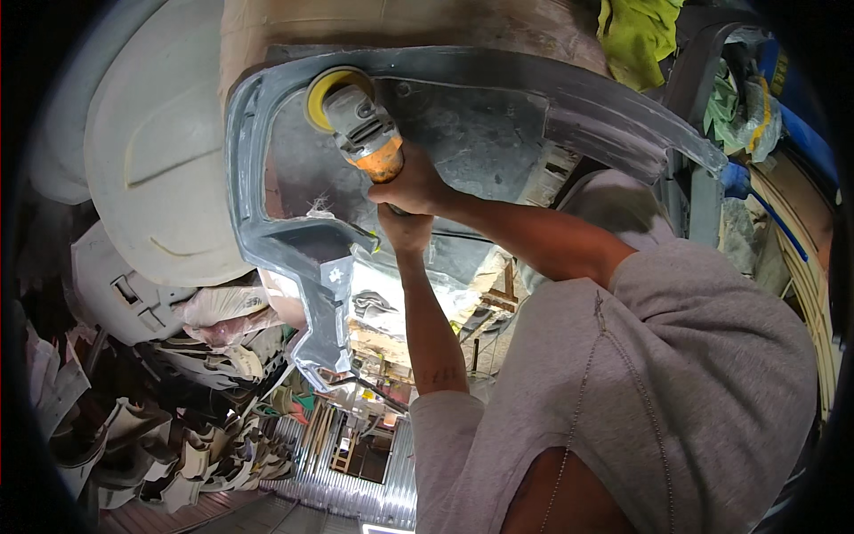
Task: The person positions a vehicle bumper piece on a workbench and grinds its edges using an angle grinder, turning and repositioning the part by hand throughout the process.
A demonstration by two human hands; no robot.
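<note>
An angle grinder [365,133] with a grey head and orange body is held out in front of me. Its round yellow disc [340,96] is at the upper left inner edge of a grey moulded panel [427,62] that looks like a vehicle bumper; whether they touch I cannot tell. My right hand [414,182] is closed around the orange body. Just below it, my left hand [407,229] is wrapped round the rear end of the tool. Pale scuffs and dust mark the panel's curved surface.
Large pale rounded panels [169,147] stand at the left. Many moulded parts [187,454] are piled at the lower left. A yellow-green cloth [636,40] hangs at the upper right, near a blue-handled brush-like thing [737,181]. A corrugated metal wall [400,472] shows below.
</note>
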